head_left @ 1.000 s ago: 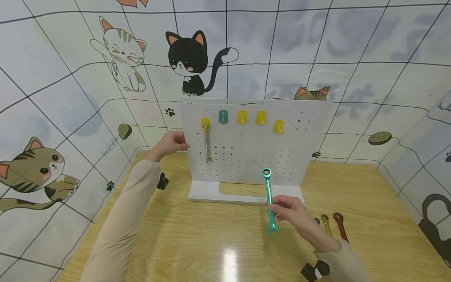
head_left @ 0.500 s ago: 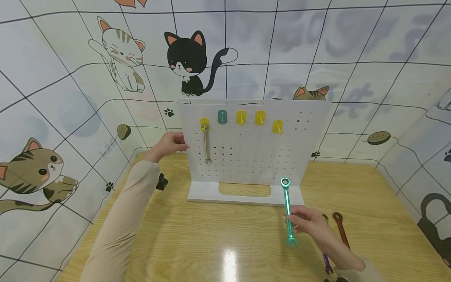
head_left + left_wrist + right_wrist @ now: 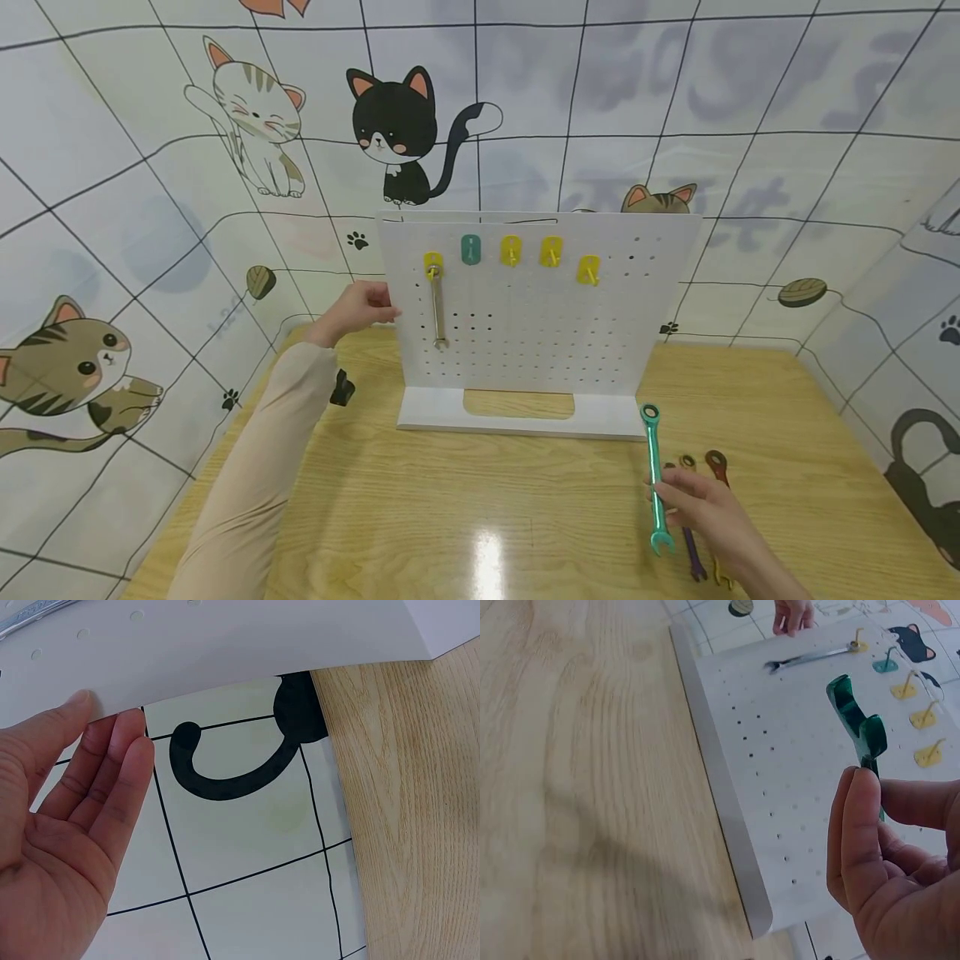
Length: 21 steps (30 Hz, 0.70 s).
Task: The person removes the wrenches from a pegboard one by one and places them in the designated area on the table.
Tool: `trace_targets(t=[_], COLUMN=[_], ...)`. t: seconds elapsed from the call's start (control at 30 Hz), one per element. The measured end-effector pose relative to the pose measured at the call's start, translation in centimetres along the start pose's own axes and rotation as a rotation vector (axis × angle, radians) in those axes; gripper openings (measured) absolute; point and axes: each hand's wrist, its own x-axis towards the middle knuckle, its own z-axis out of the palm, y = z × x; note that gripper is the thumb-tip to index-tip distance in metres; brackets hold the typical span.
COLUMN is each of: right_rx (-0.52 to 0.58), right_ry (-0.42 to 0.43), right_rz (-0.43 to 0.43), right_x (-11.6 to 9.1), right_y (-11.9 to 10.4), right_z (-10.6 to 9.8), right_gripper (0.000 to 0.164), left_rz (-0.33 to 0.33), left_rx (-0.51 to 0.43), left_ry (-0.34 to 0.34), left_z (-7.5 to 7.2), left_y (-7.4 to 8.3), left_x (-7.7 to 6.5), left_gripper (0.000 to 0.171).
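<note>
My right hand (image 3: 705,506) pinches a shiny green combination wrench (image 3: 655,475) by its shank, ring end up and open end down, above the table. In the right wrist view, the green wrench's open end (image 3: 855,716) sticks out past the fingertips. At the far left, my left hand (image 3: 355,312) pinches the side edge of a white pegboard (image 3: 525,333), thumb (image 3: 64,724) on the front face and fingers behind. A silver wrench (image 3: 438,308) hangs from the leftmost yellow hook (image 3: 432,260). A green hook (image 3: 470,249) and several yellow hooks (image 3: 511,250) bear nothing.
Partly hidden by the right hand, a purple wrench (image 3: 692,554), a gold wrench (image 3: 687,461) and a red-brown wrench (image 3: 717,463) lie on the wooden table (image 3: 420,517). The board's white base (image 3: 517,426) has a cutout. A cat-patterned wall covering (image 3: 555,100) stands behind.
My right hand has carried the green wrench rightward and down, away from the pegboard's front toward the wrenches on the table. My left hand has stayed on the board's edge.
</note>
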Motion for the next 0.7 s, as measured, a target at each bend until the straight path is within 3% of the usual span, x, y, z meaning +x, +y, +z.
trace_targets(t=[0.37,0.57,0.7], right_rx=[-0.008,0.061,0.049], right_ry=[0.108,0.103,0.098], right_rz=[0.17,0.24,0.254], right_x=[-1.0,-1.4,-1.6], right_y=[2.3,3.8,4.8], right_z=[-2.9,-5.0,-6.4], right_gripper=[0.04,0.048,0.053], left_rz=[0.004,0.004,-0.007], left_rx=[-0.009,-0.012,-0.001], left_ry=[0.001,-0.001,0.0], left_z=[-0.1,-0.1,-0.2], left_y=[0.1,0.0,-0.1], left_x=[-0.3,-0.3,-0.2], left_gripper=[0.015,0.018,0.014])
